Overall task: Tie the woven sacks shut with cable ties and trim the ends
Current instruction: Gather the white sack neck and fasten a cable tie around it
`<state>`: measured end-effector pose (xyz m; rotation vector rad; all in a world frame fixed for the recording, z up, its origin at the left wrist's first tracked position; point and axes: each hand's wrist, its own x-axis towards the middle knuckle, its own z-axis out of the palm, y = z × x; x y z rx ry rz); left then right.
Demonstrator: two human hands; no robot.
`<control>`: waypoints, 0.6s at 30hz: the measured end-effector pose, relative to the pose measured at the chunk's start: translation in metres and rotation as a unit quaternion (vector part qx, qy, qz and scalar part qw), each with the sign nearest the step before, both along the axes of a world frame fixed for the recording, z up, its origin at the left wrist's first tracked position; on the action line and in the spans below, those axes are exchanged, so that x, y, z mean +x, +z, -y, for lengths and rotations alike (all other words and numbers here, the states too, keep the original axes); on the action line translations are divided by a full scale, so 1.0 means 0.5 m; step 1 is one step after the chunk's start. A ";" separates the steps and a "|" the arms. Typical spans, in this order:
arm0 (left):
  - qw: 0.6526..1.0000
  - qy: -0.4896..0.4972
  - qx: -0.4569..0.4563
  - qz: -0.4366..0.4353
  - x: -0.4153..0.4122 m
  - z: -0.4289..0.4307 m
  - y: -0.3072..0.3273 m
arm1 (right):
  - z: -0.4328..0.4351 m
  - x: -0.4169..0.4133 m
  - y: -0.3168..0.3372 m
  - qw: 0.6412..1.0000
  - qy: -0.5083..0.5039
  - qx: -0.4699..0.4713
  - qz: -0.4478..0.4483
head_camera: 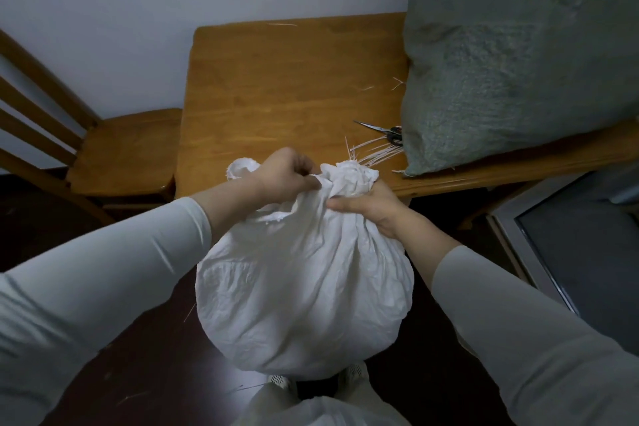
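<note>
Under the green sack (pixel 511 55) the scissors (pixel 383 131) lie half hidden. Left hand (pixel 287 176) and right hand (pixel 366 206) both clench the white sack (pixel 304 294) at its neck — contents unseen.

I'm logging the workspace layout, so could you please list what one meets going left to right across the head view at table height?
Wooden chair → bare table top → scissors → grey-green sack.

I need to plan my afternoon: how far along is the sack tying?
Done: cut tie ends on the table hint at earlier trimming. In hand: both hands, left hand and right hand, bunch the white sack neck; no tie on it yet. Left: fasten a cable tie, trim with the scissors.
</note>
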<state>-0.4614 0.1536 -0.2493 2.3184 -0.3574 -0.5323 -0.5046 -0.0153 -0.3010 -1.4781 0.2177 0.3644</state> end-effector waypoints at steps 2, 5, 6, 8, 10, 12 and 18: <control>0.999 0.030 -0.026 -0.025 -0.004 0.008 -0.001 | -0.018 0.000 0.001 0.999 0.040 0.017 -0.004; 0.997 0.049 -0.052 -0.040 -0.005 0.010 -0.004 | -0.047 0.003 -0.005 0.998 0.065 0.004 0.005; 0.997 0.043 -0.052 -0.040 -0.004 0.009 -0.004 | -0.055 0.005 -0.003 0.999 0.054 0.000 0.010; 0.998 0.029 -0.040 -0.032 -0.002 0.002 0.001 | -0.068 0.009 -0.003 1.000 0.020 -0.002 0.014; 0.998 0.020 -0.047 -0.041 0.000 -0.009 0.014 | -0.074 0.013 -0.007 1.000 -0.012 -0.012 0.010; 0.991 0.050 -0.106 -0.069 0.000 -0.030 0.040 | -0.069 0.017 -0.015 0.999 -0.042 -0.026 -0.004; 0.970 0.136 0.184 -0.084 0.013 -0.101 0.036 | -0.058 0.025 -0.011 0.996 -0.081 -0.032 -0.029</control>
